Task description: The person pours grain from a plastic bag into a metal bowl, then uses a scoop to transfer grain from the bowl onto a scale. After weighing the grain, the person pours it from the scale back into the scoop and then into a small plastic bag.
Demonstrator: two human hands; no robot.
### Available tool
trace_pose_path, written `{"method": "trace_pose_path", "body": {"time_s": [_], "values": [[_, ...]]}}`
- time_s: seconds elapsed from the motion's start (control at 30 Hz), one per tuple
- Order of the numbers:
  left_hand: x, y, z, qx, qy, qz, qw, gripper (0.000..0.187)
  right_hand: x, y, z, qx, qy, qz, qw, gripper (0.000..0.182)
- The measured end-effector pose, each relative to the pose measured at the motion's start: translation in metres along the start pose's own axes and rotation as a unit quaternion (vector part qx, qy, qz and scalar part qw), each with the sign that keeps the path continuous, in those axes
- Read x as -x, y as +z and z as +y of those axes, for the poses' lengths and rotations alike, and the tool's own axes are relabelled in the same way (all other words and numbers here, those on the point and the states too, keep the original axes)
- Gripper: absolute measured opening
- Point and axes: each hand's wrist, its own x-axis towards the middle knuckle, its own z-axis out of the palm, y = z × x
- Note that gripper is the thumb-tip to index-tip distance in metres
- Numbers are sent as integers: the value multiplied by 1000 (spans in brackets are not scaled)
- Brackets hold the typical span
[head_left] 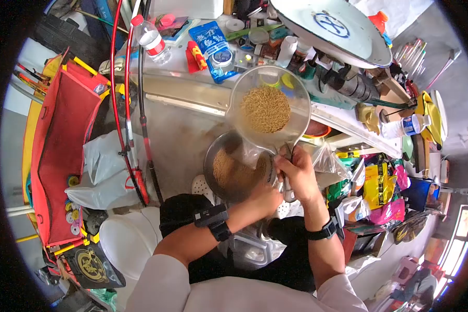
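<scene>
A clear plastic measuring jug (pixel 234 99) holds light-brown grain-like pellets (pixel 265 109). My right hand (pixel 299 174) is closed around its handle, on the side nearest me. Below and partly behind the jug is a round dark bowl (pixel 209 174) with brown, finer-looking material (pixel 229 169) inside. My left hand (pixel 267 199) is closed at the bowl's near right rim; its fingertips are hidden. Under my hands, between my dark-clad legs, lies a clear plastic container (pixel 249 248).
A cluttered table holds a bottle with a red cap (pixel 152 40), a blue packet (pixel 211 49) and a white enamel basin (pixel 359 44). At left stand a red open bag (pixel 62 140), upright rods (pixel 142 99) and a white bucket (pixel 125 242). Colourful packets (pixel 377 184) fill the right.
</scene>
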Motion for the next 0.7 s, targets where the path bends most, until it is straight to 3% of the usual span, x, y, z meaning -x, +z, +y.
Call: {"method": "trace_pose_path", "body": {"time_s": [0.03, 0.1, 0.2, 0.3, 0.37, 0.43, 0.47, 0.5, 0.53, 0.57, 0.63, 0.7], "values": [[0, -3, 0, -58, -13, -37, 998, 25, 0, 2, -1, -28, -2, -20, 999, 11], [2, -11, 5, -32, -14, -78, 996, 27, -2, 4, -7, -49, 0, -42, 998, 10], [5, -19, 12, 23, 43, 159, 986, 30, 3, 7, -13, -33, 48, -42, 997, 9], [4, -7, 7, 121, 10, 150, 981, 38, 14, 11, 5, 39, 23, -41, 998, 10], [2, -10, 4, 171, -10, 149, 974, 42, 16, 13, 15, -17, -3, -61, 998, 11], [1, -20, 7, 245, -76, 59, 965, 38, 14, 13, -3, -49, 5, -73, 996, 11], [1, -23, 10, 242, -72, 63, 966, 38, 12, 14, -10, -62, 54, -66, 994, 10], [2, -25, 13, 177, -22, 133, 975, 36, 10, 16, -14, -78, 104, -59, 990, 10], [3, -27, 14, 111, 27, 201, 973, 34, 11, 19, -10, -79, 99, -60, 990, 10], [2, -29, 12, 107, 28, 202, 973, 34, 16, 23, 1, -31, 42, -55, 997, 12], [0, -32, 11, 197, 6, 214, 957, 33, 19, 27, -3, 17, -12, -50, 999, 14], [0, -28, 15, 296, -20, 225, 928, 32, 25, 22, -14, -87, 53, -70, 992, 18]]}}
